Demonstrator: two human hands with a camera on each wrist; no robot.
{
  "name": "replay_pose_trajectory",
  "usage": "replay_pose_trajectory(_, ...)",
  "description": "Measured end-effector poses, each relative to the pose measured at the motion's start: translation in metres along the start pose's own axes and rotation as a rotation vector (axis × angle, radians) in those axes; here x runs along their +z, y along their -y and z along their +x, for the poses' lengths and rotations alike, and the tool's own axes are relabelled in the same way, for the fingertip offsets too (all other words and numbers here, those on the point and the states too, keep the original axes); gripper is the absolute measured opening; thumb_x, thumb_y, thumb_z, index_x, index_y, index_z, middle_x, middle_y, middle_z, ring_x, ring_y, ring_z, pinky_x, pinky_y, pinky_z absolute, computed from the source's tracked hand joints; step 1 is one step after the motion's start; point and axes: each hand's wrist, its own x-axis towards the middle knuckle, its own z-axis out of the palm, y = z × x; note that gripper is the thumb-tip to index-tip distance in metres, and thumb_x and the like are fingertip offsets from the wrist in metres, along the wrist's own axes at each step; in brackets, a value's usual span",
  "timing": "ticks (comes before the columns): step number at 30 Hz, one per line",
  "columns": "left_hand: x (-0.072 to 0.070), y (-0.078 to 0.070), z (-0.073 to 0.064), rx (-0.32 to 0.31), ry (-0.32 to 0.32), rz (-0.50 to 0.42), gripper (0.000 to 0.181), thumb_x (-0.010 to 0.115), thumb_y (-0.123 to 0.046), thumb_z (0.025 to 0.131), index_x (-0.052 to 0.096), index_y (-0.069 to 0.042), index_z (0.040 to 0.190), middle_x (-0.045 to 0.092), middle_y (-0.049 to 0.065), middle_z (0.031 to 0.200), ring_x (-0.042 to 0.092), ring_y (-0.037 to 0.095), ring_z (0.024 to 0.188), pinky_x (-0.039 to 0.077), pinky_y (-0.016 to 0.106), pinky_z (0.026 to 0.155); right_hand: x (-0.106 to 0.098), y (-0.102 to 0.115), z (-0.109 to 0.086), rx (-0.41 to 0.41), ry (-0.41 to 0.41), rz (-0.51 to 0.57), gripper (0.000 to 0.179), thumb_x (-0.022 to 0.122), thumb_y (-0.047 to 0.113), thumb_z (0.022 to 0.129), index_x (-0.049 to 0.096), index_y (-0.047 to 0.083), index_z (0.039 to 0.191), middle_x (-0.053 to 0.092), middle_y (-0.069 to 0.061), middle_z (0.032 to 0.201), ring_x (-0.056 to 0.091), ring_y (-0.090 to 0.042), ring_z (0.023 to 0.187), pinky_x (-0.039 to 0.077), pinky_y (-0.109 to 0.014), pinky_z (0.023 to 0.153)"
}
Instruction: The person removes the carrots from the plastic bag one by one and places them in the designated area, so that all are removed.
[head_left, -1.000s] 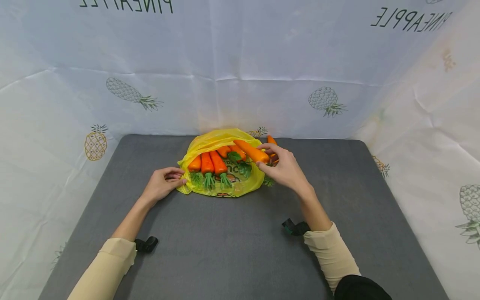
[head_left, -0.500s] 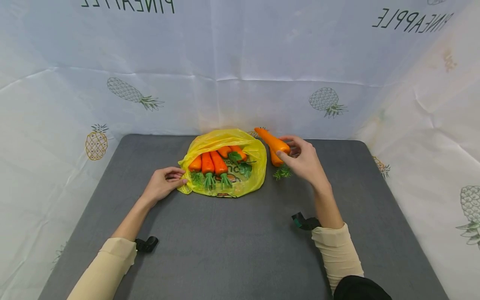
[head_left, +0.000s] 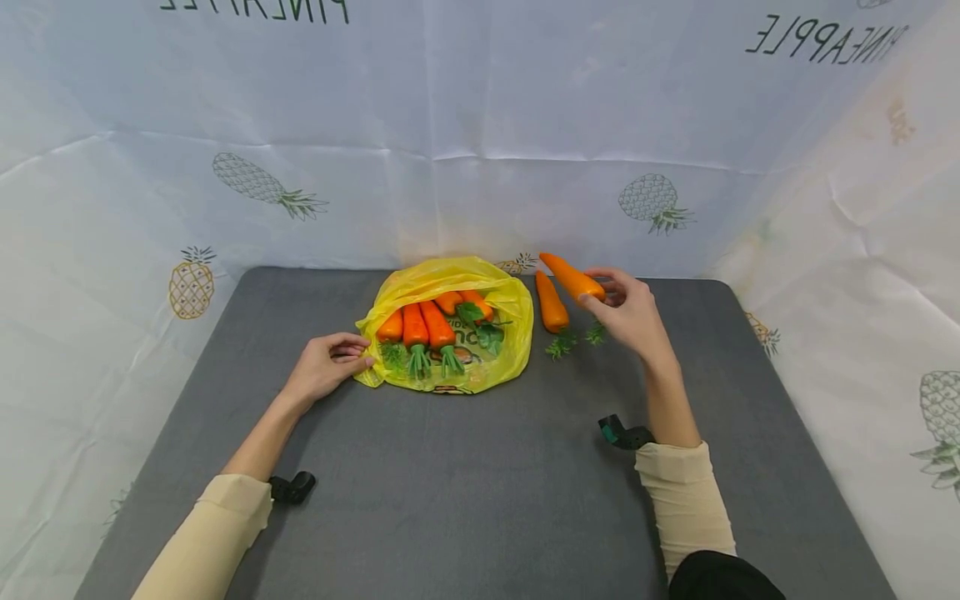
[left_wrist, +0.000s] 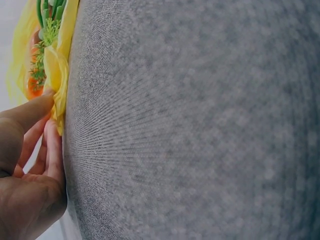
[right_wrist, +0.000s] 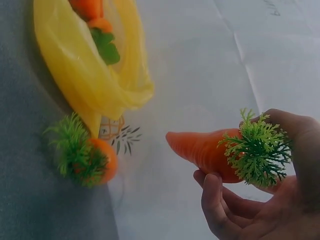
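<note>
My right hand (head_left: 628, 310) grips an orange carrot (head_left: 570, 276) by its thick, leafy end, tip pointing to the far left. In the right wrist view the held carrot (right_wrist: 207, 150) is clear of the table, its feathery green top facing the camera. Another carrot (head_left: 551, 304) lies on the table between that hand and the yellow plastic bag (head_left: 510, 362). Several carrots (head_left: 439, 327) with green tops lie inside the bag's open mouth. At the bag's left edge, my left hand (head_left: 324, 368) pinches the yellow plastic (left_wrist: 59, 95) between thumb and fingers.
The grey table (head_left: 465, 483) reaches back to a white pineapple-print sheet (head_left: 480, 200) hanging behind it. The bag stands near the table's back edge. A black wrist camera (head_left: 294, 487) sits at the left wrist, another camera (head_left: 625, 435) at the right.
My right hand has carried the carrot rightward from over the bag, past the carrot lying on the table. The left hand has stayed at the bag's edge.
</note>
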Motion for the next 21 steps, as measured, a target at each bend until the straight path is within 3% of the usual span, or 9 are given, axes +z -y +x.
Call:
replay_pose_trajectory(3,-0.001,-0.001,0.0,-0.001,0.007,0.006,0.04,0.079,-0.018,0.101,0.071,0.002,0.136,0.073,0.026,0.129,0.067,0.006,0.102,0.055,0.007,0.082,-0.002,-0.008,0.003,0.023,0.011,0.005,0.044,0.071,0.029,0.106,0.065,0.009,0.145,0.074,-0.028,0.128,0.071,-0.017,0.086,0.056,-0.022,0.069)
replay_pose_trajectory(10,-0.002,-0.003,-0.002,-0.005,0.008,-0.001,0.041,0.08,-0.018,0.101,0.071,0.002,0.136,0.073,0.026,0.13,0.067,0.006,0.103,0.055,0.007,0.083,-0.005,-0.022,0.008,0.079,0.05,0.015,0.048,0.069,0.031,0.106,0.063,0.008,0.148,0.073,-0.03,0.13,0.075,-0.03,0.092,0.055,-0.024,0.069)
replay_pose_trajectory(15,-0.002,-0.004,-0.002,0.0,0.002,-0.002,0.039,0.08,-0.018,0.101,0.072,0.002,0.134,0.073,0.025,0.127,0.067,0.007,0.101,0.055,0.007,0.082,-0.005,-0.036,0.011,0.092,0.054,0.003,0.047,0.068,0.03,0.107,0.064,0.008,0.148,0.075,-0.031,0.125,0.074,-0.019,0.081,0.053,-0.025,0.066)
replay_pose_trajectory(21,-0.002,-0.005,-0.003,-0.004,0.008,-0.014,0.04,0.08,-0.017,0.101,0.071,0.003,0.135,0.073,0.027,0.127,0.067,0.003,0.1,0.056,0.008,0.082,-0.003,-0.049,0.014,0.107,0.055,-0.027,0.045,0.068,0.028,0.106,0.064,0.007,0.146,0.076,-0.032,0.119,0.072,-0.016,0.075,0.053,-0.025,0.065)
